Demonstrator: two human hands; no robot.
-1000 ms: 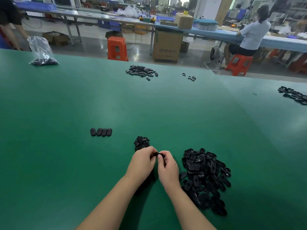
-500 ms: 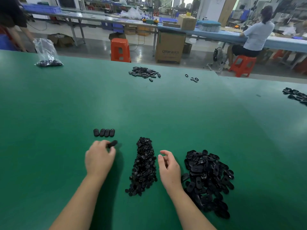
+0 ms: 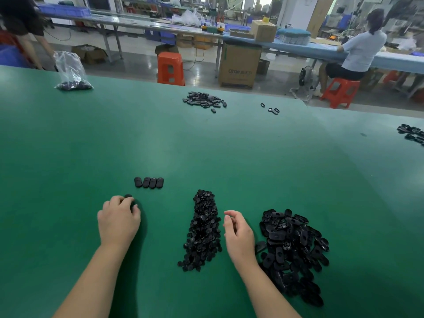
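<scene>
Black oval piece (image 3: 128, 196): smooth, matt, rounded ends; only its far end shows past the fingertips. It sits low on the bench (image 3: 206, 152), just near-left of a row of four like pieces (image 3: 149, 182) but not touching it. The four lie side by side, long axes parallel, edges touching.

Left hand (image 3: 118, 220): palm down, grip clamped on the oval piece, fingers curled over its top. Whether the piece touches the bench surface cannot be told.

Right hand (image 3: 238, 232): grip apart, fingers loosely bent, holding nothing. It hovers between two heaps.

Heap of small parts (image 3: 203, 230), on the right hand's left: tiny black bits with knobbly outlines, piled in a long narrow ridge running away from the person.

Heap of oval shells (image 3: 293, 253), on its right: larger, flat, glossy black ovals, many with a slot or hole, lying loose and overlapping.

Bench surface: green, matt, even, with a soft sheen under the lights.

Far side: another scatter of black ovals (image 3: 204, 101), a few small rings (image 3: 270, 109), and a crumpled clear plastic bag (image 3: 71, 72) with dark parts in its bottom. More black pieces (image 3: 413, 133) lie at the right edge.
</scene>
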